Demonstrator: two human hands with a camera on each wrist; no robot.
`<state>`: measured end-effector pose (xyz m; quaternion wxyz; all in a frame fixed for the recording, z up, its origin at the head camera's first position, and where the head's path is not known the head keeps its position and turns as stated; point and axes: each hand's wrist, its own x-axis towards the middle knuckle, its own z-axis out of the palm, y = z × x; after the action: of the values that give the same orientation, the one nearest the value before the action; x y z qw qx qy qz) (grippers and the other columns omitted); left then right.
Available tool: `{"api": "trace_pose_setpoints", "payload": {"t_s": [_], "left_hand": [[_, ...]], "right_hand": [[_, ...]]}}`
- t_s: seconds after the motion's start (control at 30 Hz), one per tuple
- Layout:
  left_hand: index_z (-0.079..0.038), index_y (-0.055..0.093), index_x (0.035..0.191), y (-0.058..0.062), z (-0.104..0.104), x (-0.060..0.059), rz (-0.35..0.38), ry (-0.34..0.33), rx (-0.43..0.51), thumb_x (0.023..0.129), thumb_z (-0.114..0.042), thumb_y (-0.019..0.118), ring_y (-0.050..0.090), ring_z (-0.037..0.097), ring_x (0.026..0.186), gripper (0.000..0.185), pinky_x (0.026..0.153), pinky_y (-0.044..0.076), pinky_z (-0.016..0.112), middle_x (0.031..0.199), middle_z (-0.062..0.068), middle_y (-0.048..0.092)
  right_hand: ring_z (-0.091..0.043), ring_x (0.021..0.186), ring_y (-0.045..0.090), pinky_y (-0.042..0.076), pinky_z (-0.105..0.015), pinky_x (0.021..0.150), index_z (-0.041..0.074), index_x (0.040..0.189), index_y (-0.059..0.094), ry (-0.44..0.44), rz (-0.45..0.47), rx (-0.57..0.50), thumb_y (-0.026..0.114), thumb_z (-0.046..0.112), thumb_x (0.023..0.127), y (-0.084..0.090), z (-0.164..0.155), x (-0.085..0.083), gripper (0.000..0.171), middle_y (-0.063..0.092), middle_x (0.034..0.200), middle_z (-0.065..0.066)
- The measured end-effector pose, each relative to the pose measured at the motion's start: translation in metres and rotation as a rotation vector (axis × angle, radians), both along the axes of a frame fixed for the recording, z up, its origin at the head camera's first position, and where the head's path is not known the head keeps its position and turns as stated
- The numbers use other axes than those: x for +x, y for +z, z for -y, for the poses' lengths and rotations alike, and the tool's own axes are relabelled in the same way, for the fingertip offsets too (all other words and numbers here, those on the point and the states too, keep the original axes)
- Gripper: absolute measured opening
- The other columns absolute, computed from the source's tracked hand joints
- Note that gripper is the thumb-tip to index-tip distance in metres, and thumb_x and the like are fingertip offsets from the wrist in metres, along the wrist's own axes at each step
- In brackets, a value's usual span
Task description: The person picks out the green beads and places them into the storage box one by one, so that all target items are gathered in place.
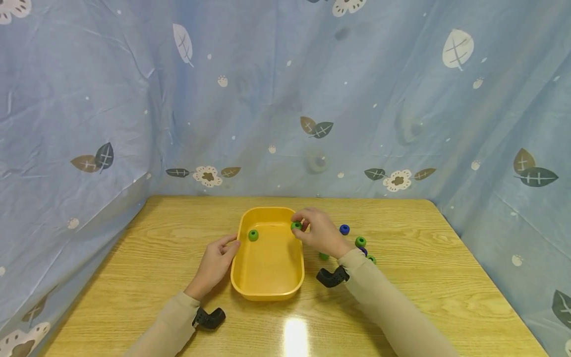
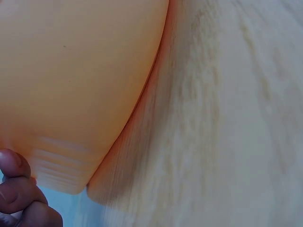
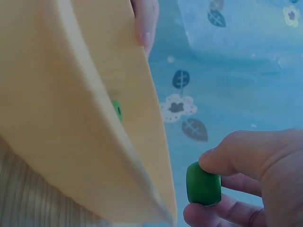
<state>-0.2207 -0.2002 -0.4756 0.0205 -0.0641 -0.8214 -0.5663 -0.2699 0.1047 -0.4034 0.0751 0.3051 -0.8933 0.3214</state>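
Observation:
My right hand [image 1: 320,232] pinches a green bead [image 3: 203,183] between thumb and fingers, at the right rim of a yellow tray [image 1: 267,293]. In the right wrist view that bead is beside the tray's wall. Another green bead [image 1: 253,235] lies inside the tray, toward the far left. My left hand [image 1: 215,264] rests against the tray's left side, thumb at the rim; in the left wrist view only some curled fingers [image 2: 21,194] show beside the tray wall, and whether they grip it is hidden.
Right of the tray, on the wooden table [image 1: 187,218], lie a blue bead [image 1: 344,229], a green bead [image 1: 360,241] and a few more, partly hidden by my right forearm. A blue patterned curtain [image 1: 267,99] hangs behind the table and at its sides.

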Motion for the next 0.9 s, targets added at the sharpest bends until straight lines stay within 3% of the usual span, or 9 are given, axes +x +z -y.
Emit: {"api": "trace_pose_setpoints", "payload": {"t_s": [0.33,0.67,0.9], "left_hand": [[0.001,0.055,0.148,-0.001,0.001,0.000,0.001,0.002,0.000,0.110,-0.031,0.056,0.077,0.024,0.099,0.050,0.085,0.056,0.022,0.103,0.016,0.080],[0.003,0.054,0.148,0.000,0.000,0.000,-0.016,-0.006,0.005,0.109,-0.034,0.057,0.077,0.029,0.102,0.053,0.091,0.059,0.035,0.108,0.020,0.079],[0.002,0.054,0.148,-0.001,0.001,0.000,-0.015,-0.003,-0.007,0.110,-0.032,0.056,0.077,0.025,0.095,0.051,0.081,0.057,0.026,0.105,0.018,0.080]], "right_hand": [[-0.017,0.084,0.064,0.055,-0.027,0.075,0.004,0.114,0.073,0.043,0.008,0.030,0.074,0.013,0.097,0.004,0.019,-0.005,0.019,0.070,0.107,-0.006],[-0.013,0.083,0.063,0.055,-0.027,0.078,0.006,0.116,0.073,0.077,0.032,0.058,0.073,0.015,0.098,0.006,0.039,-0.012,0.019,0.069,0.111,-0.007],[-0.011,0.080,0.061,0.053,-0.026,0.076,0.004,0.117,0.073,0.071,0.052,0.063,0.073,0.015,0.098,0.006,0.050,-0.016,0.022,0.069,0.113,-0.008]]}}
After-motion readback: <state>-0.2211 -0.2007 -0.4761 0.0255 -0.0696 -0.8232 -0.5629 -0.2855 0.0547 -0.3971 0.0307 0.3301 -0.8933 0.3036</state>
